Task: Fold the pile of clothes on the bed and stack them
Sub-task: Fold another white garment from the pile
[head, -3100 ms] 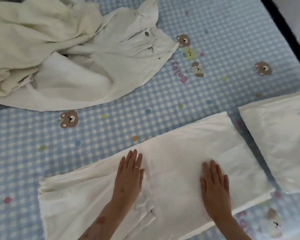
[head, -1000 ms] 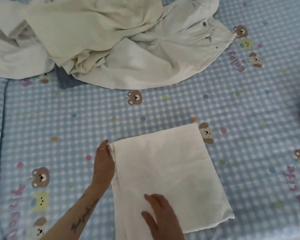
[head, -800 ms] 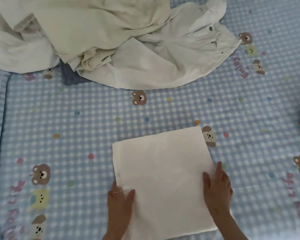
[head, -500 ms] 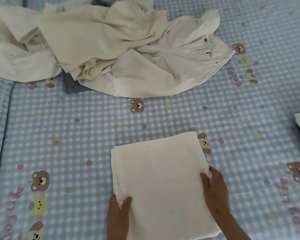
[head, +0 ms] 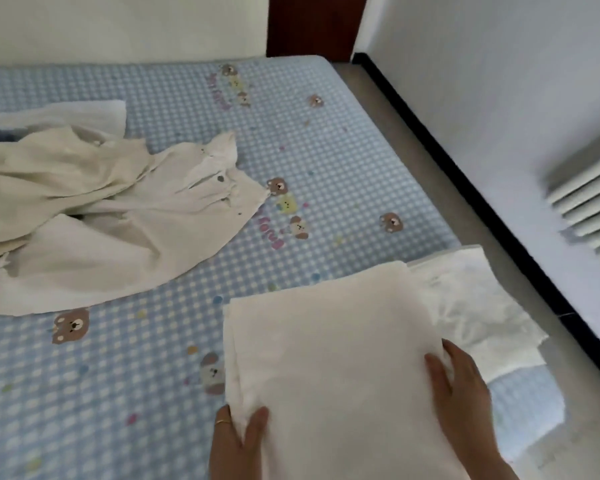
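In the head view, the person is holding a folded white garment (head: 329, 368) by its two side edges, near the bottom of the frame. The left hand (head: 238, 441) is gripping the left edge, thumb curled over the top of the cloth and the other fingers hidden beneath it; a ring is showing on one finger. The right hand (head: 459, 382) is gripping the right edge the same way, thumb lying on top and fingers wrapping round the border. The garment's right part is overlapping another folded white piece (head: 482, 306), which is lying at the bed's right edge; whether the two are touching cannot be told. The bed (head: 343, 161) is wearing a blue checked cover printed with small bears and coloured dots. To the left, well apart from the hands, a rumpled pile of pale clothes (head: 101, 216) is sprawling across the cover. Beyond the bed's right side a dark skirting strip (head: 465, 188) is running along a white wall, and a white radiator (head: 593, 202) is hanging on it.
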